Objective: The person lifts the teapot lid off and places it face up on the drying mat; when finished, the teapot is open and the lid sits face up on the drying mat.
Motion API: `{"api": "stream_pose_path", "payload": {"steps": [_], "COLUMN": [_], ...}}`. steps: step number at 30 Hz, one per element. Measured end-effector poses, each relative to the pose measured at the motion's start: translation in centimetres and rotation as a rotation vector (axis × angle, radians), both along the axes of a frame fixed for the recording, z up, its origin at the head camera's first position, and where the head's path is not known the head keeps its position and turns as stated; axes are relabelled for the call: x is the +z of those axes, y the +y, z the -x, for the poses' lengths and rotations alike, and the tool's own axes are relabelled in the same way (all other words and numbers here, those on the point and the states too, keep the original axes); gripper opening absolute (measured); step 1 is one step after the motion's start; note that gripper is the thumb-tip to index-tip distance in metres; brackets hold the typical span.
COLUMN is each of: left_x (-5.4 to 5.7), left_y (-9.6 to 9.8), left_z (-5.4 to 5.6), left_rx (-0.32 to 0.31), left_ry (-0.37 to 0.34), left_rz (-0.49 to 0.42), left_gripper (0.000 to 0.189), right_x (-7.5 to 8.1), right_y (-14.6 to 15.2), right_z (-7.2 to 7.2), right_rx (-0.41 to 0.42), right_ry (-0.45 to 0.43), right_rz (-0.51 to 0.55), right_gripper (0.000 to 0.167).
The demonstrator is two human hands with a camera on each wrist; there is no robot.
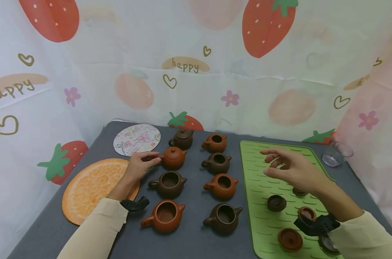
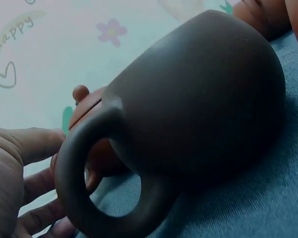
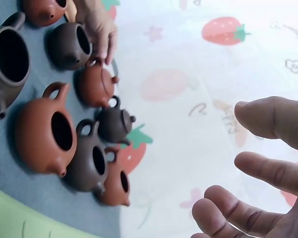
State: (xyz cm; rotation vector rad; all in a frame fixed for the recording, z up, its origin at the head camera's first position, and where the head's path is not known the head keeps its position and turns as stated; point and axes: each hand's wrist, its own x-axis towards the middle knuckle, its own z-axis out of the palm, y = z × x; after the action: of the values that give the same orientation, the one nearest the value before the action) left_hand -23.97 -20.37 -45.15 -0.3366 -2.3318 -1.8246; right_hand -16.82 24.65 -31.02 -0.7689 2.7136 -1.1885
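My left hand pinches the handle of a lidded reddish-orange teapot in the left column. That teapot stands upright on the table, its round-knobbed lid on top. In the left wrist view a dark brown lidless teapot covers most of it and part of the fingers. Over the green mat hovers my right hand, fingers loosely bent and holding nothing. Below and near it, several loose lids lie on the mat, among them a dark lid and a reddish lid.
Behind the held teapot stands a dark lidded teapot. Other lidless teapots, such as a reddish one, stand in two columns. At left lie an orange round mat and a flowered mat; a clear cup stands at right.
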Motion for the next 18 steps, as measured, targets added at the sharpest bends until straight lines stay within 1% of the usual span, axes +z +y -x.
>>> {"api": "stream_pose_path", "payload": {"steps": [2, 4, 5, 8, 12, 15, 18], "left_x": [0.8, 0.9, 0.7, -0.5, -2.2, -2.7, -2.9], "left_y": [0.4, 0.5, 0.6, 0.4, 0.1, 0.1, 0.1], "left_z": [-0.4, -0.4, -0.3, 0.6, 1.6, 1.8, 1.8], "left_rx": [0.004, 0.016, 0.019, 0.036, 0.076, 0.093, 0.104], "left_ry": [0.008, 0.006, 0.011, 0.011, 0.000, 0.010, 0.012], "left_rz": [0.022, 0.035, 0.043, 0.042, 0.061, 0.083, 0.082], "left_gripper": [0.026, 0.025, 0.024, 0.023, 0.023, 0.023, 0.021], "right_x": [0.3, 0.6, 0.7, 1.0, 1.3, 1.4, 1.5], "right_y": [-0.5, -1.1, -1.4, -2.2, -3.3, -4.2, -5.2], "right_z": [0.1, 0.3, 0.5, 1.0, 1.6, 2.1, 2.5], "right_rx": [-0.006, -0.002, 0.002, 0.016, 0.031, 0.035, 0.036], "right_ry": [0.006, 0.013, 0.018, 0.036, 0.039, 0.033, 0.014], "right_rz": [-0.015, -0.020, -0.024, -0.023, 0.006, 0.032, 0.071], "right_gripper": [0.047, 0.046, 0.046, 0.045, 0.044, 0.043, 0.043]}}
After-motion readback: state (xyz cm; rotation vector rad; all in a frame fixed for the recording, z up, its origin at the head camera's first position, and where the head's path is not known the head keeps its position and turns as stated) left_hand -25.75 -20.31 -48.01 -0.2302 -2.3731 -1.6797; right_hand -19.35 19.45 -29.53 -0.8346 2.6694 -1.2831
